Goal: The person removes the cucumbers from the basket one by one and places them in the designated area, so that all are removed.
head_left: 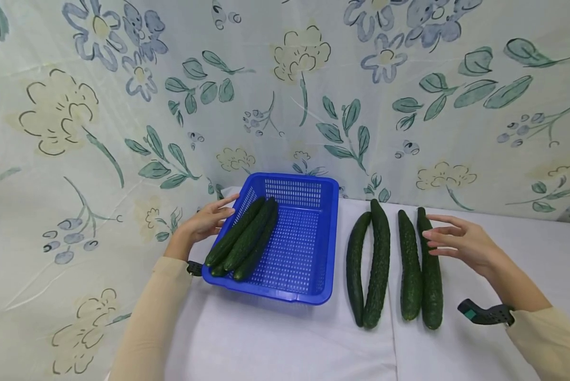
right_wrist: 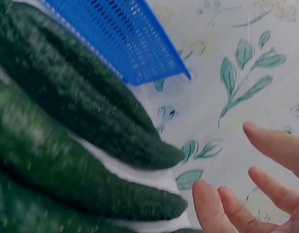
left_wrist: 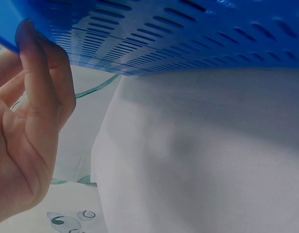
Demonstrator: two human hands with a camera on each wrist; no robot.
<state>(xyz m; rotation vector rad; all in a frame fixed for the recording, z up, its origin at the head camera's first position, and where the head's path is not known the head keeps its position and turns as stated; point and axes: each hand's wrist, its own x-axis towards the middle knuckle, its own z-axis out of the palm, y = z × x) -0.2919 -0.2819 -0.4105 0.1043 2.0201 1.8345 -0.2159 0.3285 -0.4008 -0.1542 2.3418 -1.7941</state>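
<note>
My left hand point(head_left: 204, 221) is at the left side of a blue plastic basket point(head_left: 334, 233), its fingers touching the outside near the rim. In the left wrist view, those fingers point(left_wrist: 38, 73) rest against the slotted wall, not wrapped round it. Several dark green cucumbers point(head_left: 251, 233) lie together along the basket's left side. On the right, my right hand point(head_left: 466, 246) hovers with parted fingers by the upper part of the rightmost cucumber point(head_left: 432, 296), holding nothing. Beside that one lies another cucumber point(head_left: 410, 275). A slimmer, curved cucumber point(head_left: 355, 264) and a long cucumber point(head_left: 379, 264) lie nearer the basket.
White cloth point(head_left: 275, 338) covers the table under the basket and cucumbers. A floral curtain point(head_left: 265, 106) hangs right behind the table and along its left side. Dark straps point(head_left: 485, 313) are worn at the wrists.
</note>
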